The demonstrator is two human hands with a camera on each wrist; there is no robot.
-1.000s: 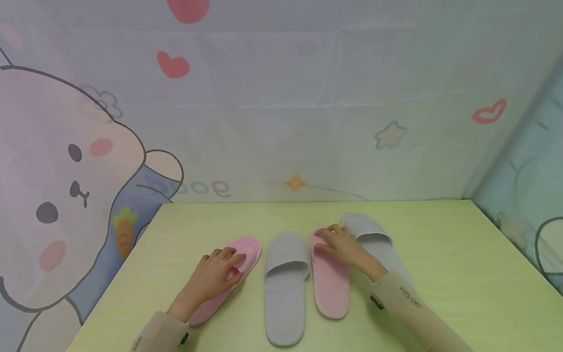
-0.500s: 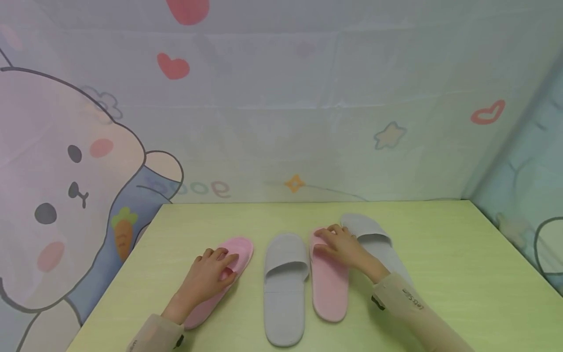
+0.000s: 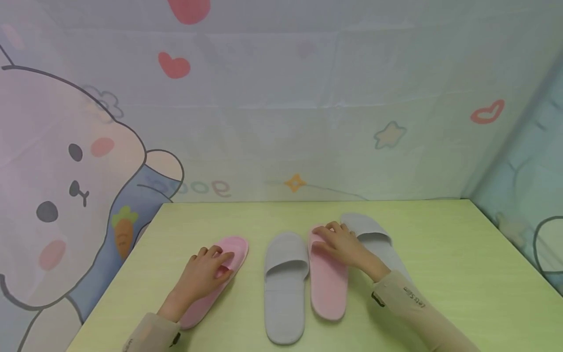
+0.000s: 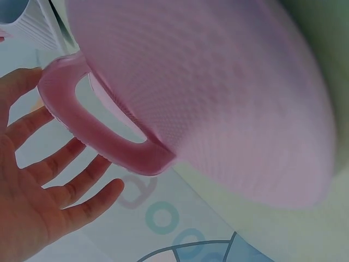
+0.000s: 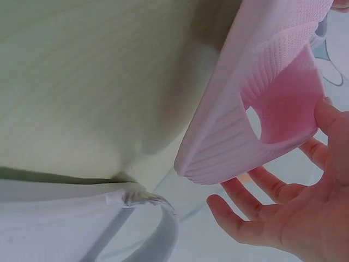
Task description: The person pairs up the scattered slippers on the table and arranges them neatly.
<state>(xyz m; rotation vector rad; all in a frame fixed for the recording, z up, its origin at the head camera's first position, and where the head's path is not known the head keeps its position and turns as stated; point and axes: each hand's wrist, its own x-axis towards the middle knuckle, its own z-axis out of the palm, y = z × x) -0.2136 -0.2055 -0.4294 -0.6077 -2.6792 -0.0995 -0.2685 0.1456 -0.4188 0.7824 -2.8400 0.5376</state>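
Observation:
In the head view my left hand [image 3: 202, 274] rests over the strap of a pink slipper [image 3: 237, 246] lying slanted on the left. The left wrist view shows its spread, slightly bent fingers touching the outside of the pink strap [image 4: 103, 131]. My right hand [image 3: 340, 244] lies over the strap of another pink slipper [image 3: 330, 293], which points away from me. Up close, the right thumb touches the strap's edge [image 5: 294, 103], and some fingertips are hidden behind the slipper. Between the hands lies a grey slipper [image 3: 285, 303], just left of the right-hand pink one.
A second grey slipper [image 3: 384, 249] lies tilted beyond the right wrist, partly covered by the forearm. All the slippers are on a light yellow-green table [image 3: 462, 274]. A cloth backdrop [image 3: 281, 98] printed with a cartoon character stands behind the table's far edge.
My left hand has slid leftward, and the pink slipper under it has moved along. The right-hand pink slipper has shifted slightly left. Both grey slippers stay put.

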